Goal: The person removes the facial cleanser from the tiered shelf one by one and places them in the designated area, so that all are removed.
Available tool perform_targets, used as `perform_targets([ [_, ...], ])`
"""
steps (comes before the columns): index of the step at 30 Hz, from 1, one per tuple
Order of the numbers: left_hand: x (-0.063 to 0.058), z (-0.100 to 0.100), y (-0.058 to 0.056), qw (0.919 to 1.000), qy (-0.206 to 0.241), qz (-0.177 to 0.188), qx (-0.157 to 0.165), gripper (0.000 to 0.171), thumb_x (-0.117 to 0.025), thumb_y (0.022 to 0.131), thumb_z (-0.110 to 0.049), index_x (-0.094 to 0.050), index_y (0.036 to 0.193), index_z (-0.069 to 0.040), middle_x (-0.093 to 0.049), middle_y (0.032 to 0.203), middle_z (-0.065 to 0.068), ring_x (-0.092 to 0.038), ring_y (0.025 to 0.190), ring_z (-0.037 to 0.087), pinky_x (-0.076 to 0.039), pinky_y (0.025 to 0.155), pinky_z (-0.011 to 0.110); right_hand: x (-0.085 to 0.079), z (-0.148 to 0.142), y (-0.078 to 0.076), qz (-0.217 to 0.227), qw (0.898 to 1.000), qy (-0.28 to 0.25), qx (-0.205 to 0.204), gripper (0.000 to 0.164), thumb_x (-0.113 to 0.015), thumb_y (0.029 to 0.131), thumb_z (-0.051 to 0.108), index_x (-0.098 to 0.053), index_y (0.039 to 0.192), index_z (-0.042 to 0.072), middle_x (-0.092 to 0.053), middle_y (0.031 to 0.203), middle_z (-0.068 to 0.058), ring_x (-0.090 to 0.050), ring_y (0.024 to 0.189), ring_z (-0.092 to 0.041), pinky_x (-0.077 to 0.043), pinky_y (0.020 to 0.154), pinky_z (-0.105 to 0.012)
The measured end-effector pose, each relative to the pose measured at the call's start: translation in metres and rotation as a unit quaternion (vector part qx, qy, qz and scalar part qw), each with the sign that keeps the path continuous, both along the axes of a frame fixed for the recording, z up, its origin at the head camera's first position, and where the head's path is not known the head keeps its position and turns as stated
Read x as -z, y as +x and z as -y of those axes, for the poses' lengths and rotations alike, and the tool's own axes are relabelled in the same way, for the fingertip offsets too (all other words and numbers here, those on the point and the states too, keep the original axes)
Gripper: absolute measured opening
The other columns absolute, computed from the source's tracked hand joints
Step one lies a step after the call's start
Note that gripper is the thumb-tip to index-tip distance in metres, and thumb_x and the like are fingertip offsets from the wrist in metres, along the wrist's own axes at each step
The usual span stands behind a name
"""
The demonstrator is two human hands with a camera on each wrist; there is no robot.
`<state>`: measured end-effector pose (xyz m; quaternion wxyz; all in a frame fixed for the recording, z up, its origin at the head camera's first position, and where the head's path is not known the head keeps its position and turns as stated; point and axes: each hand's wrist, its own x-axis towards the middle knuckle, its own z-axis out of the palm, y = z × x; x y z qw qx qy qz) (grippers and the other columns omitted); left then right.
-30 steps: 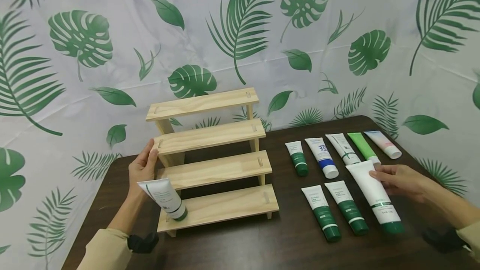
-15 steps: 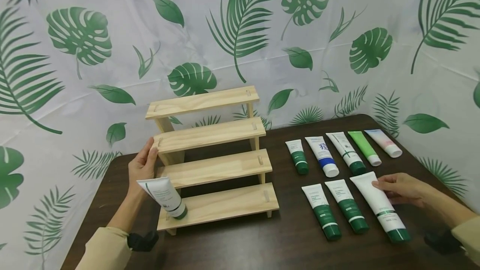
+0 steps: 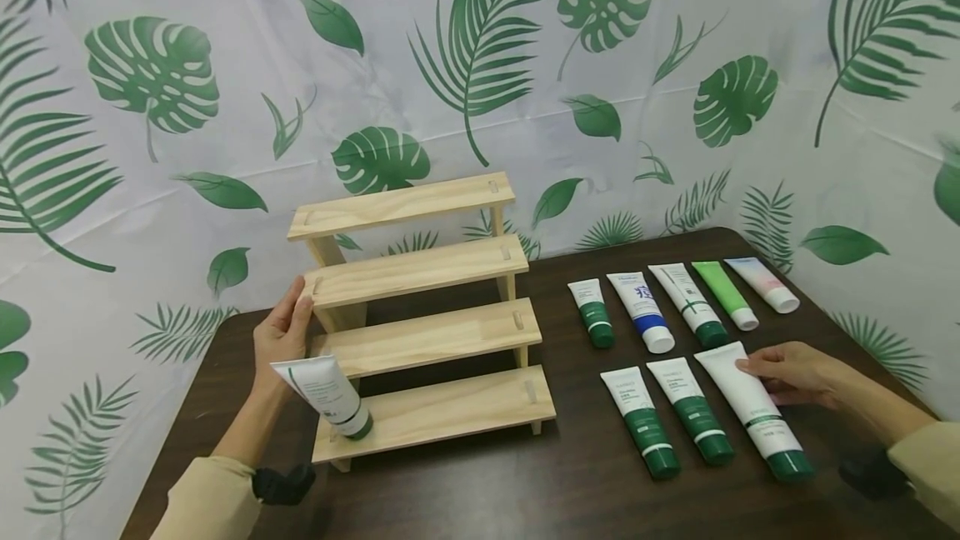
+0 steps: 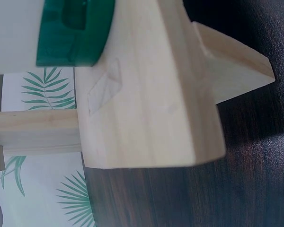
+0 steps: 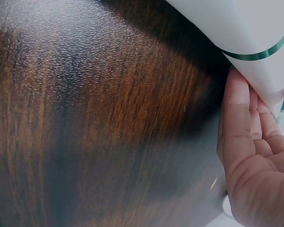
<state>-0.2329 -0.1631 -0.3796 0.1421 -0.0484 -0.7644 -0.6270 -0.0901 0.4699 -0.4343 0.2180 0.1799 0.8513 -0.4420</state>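
My left hand [image 3: 281, 336] grips the left end of a four-tier wooden display rack [image 3: 431, 411], by the second tier from the top. On the lowest tier, at its left end, a white tube with a green cap [image 3: 326, 398] stands on its cap, leaning left. The cap's edge [image 4: 75, 35] shows in the left wrist view. Far to the right, my right hand [image 3: 798, 373] holds a large white tube with a green cap [image 3: 753, 411] near its flat end, thumb on top and fingers underneath. In the right wrist view its green stripe [image 5: 255, 54] shows above the fingers [image 5: 239, 104].
Beside the held tube lie two white-and-green tubes [image 3: 641, 423] [image 3: 692, 411]. Behind them is a row: a small green-and-white tube [image 3: 592, 312], a blue-banded tube [image 3: 641, 311], a white tube [image 3: 688, 304], a green tube [image 3: 725, 294] and a pink-blue tube [image 3: 763, 284]. A leaf-print cloth [image 3: 525, 148] hangs behind the dark table [image 3: 510, 498].
My right hand has brought the large tube down and toward me, beside the two front tubes, uncovering the back row's white tube cap. The left hand keeps its hold on the rack.
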Motion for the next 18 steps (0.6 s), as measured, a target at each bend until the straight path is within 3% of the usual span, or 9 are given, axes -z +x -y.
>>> perform_targets([
  [9, 0.0019, 0.0013, -0.0010, 1.0000, 0.000, -0.002, -0.001, 0.047, -0.050, 0.098, -0.021, -0.040, 0.142, -0.007, -0.036, 0.149, 0.006, -0.037, 0.135, 0.014, -0.036, 0.101, 0.010, -0.0015, 0.0013, -0.0018, -0.008, 1.000, 0.009, 0.001, 0.085, -0.064, 0.085, 0.049, -0.038, 0.128, -0.020, -0.061, 0.102, -0.014, -0.057, 0.085, -0.015, -0.058, 0.073, -0.032],
  [14, 0.0016, 0.0014, -0.0012, 1.0000, -0.001, -0.003, 0.002, 0.047, -0.049, 0.099, -0.021, -0.040, 0.142, -0.007, -0.035, 0.149, 0.006, -0.037, 0.135, 0.013, -0.036, 0.102, 0.011, -0.0029, 0.0021, -0.0009, -0.015, 1.000, 0.016, 0.000, 0.082, -0.063, 0.088, 0.045, -0.036, 0.128, -0.021, -0.058, 0.107, -0.025, -0.060, 0.089, -0.021, -0.058, 0.075, -0.036],
  [18, 0.0013, 0.0013, -0.0004, 1.0000, -0.004, -0.005, 0.002, 0.047, -0.049, 0.099, -0.021, -0.040, 0.142, -0.006, -0.035, 0.149, 0.006, -0.037, 0.134, 0.010, -0.036, 0.102, 0.010, -0.0035, 0.0024, -0.0004, -0.021, 1.000, 0.018, -0.005, 0.076, -0.060, 0.091, 0.041, -0.035, 0.127, -0.022, -0.058, 0.108, -0.026, -0.061, 0.091, -0.024, -0.058, 0.077, -0.038],
])
